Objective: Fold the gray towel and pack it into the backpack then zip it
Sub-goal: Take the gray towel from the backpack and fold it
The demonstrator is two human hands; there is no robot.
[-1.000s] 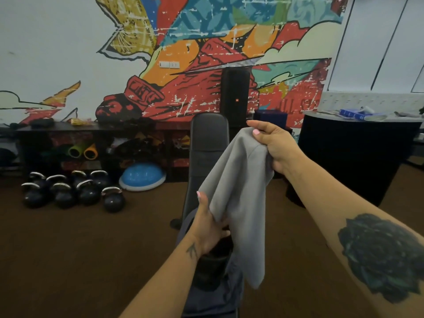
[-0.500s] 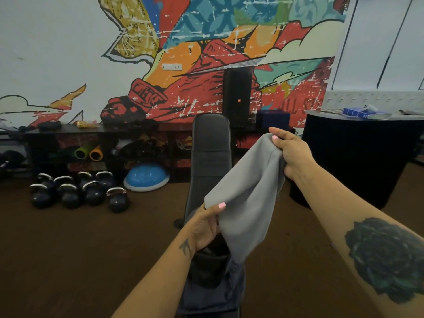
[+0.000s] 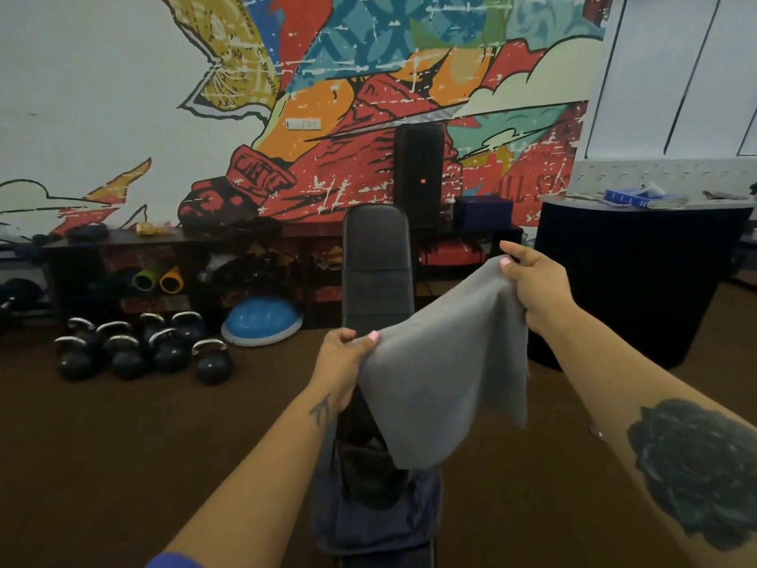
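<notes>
The gray towel [image 3: 446, 379] hangs in the air in front of me, stretched between both hands. My left hand [image 3: 340, 362] pinches its lower left corner. My right hand [image 3: 536, 284] pinches the higher right corner. The cloth droops from that top edge to a point over the dark backpack [image 3: 377, 502], which lies open on the black weight bench [image 3: 375, 264] below. The backpack's upper part is hidden behind the towel and my left wrist.
Several black kettlebells [image 3: 139, 346] and a blue half-ball [image 3: 262, 325] sit on the brown floor at the left. A low dark shelf [image 3: 172, 239] lines the mural wall, with a tall black speaker [image 3: 418, 174] on it. A black round counter [image 3: 639, 280] stands at the right.
My left hand has risen and taken hold of a towel corner, moving left. My right hand has shifted right and lower, so the towel is spread wider between them.
</notes>
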